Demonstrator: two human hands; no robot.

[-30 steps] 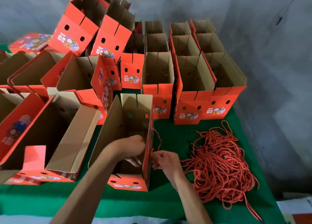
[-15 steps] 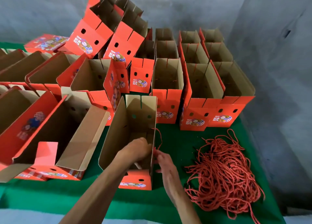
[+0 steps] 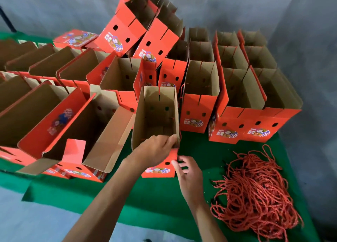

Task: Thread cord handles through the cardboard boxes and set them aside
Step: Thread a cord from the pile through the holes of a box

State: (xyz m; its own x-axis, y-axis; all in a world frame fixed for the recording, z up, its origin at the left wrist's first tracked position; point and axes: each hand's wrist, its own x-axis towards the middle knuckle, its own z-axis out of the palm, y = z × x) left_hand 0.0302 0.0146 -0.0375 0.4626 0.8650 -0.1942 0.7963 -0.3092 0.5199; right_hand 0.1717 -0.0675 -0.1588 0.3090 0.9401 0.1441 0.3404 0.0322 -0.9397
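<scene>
At the near edge of the green-covered counter (image 3: 164, 192), centre: one tall open-topped cardboard box (image 3: 156, 117), red printed outside, plain brown inside, standing upright. Punched holes show in its far wall and in the red front flap that hangs down toward the camera; that flap carries a printed cartoon label. A thin red cord (image 3: 180, 137) runs along the box's right edge.

Left hand (image 3: 155, 150): reaches over the near rim, fingers curled on the top right corner of the box wall, gripping it. Right hand (image 3: 189, 176): just outside the box's lower right corner, fingers bent, tips at the flap edge; whether it pinches the cord end I cannot tell.

Versus half a second ago: the left hand sits at the same corner; the right hand has dropped lower along the box's right side, toward the front flap. The cord loop outside the wall is less visible.

Surroundings: a loose heap of red twisted cords (image 3: 255, 192) lies right of the hands on the green cloth. Behind, rows of upright red boxes (image 3: 237, 99) stand packed together; to the left, larger open boxes (image 3: 60, 125) lie tilted; two more (image 3: 138, 24) lean on the stack at rear. Grey wall (image 3: 300, 41) behind and to the right.
</scene>
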